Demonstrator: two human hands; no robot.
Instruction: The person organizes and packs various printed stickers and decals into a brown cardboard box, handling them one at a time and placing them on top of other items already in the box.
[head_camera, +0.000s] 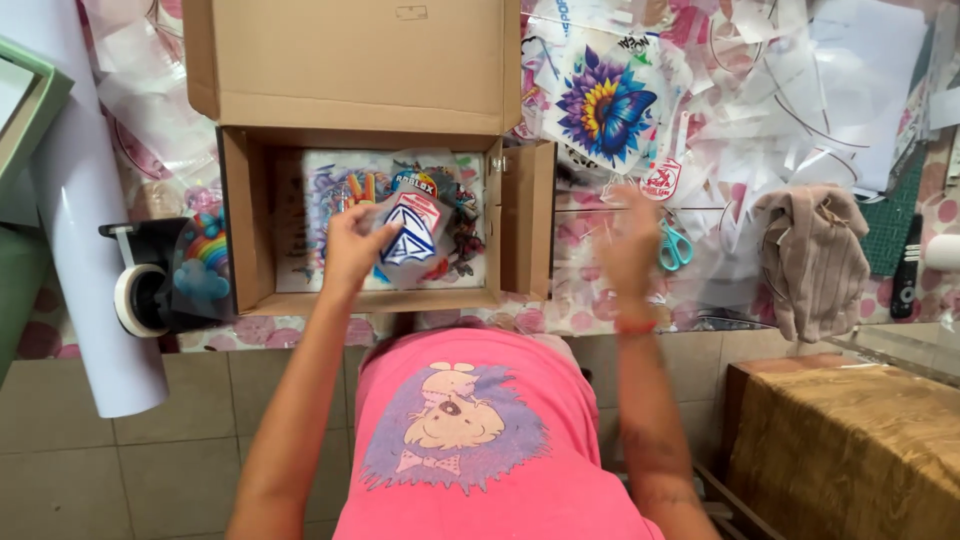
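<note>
Left hand (352, 248) pinches a clear sticker packet (410, 232) over the open cardboard box (240, 215); right hand (630, 240) blurred, fingers unclear, beside teal scissors (676, 245).

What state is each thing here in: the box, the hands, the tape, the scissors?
Cardboard box: open, flaps up, printed sheets inside.
Left hand: fingers pinching a clear sticker packet over the box.
Right hand: raised, blurred, holding nothing.
Tape roll: mounted on its black dispenser.
Teal scissors: lying on the table, blades hidden.
Beige cloth: crumpled.
</note>
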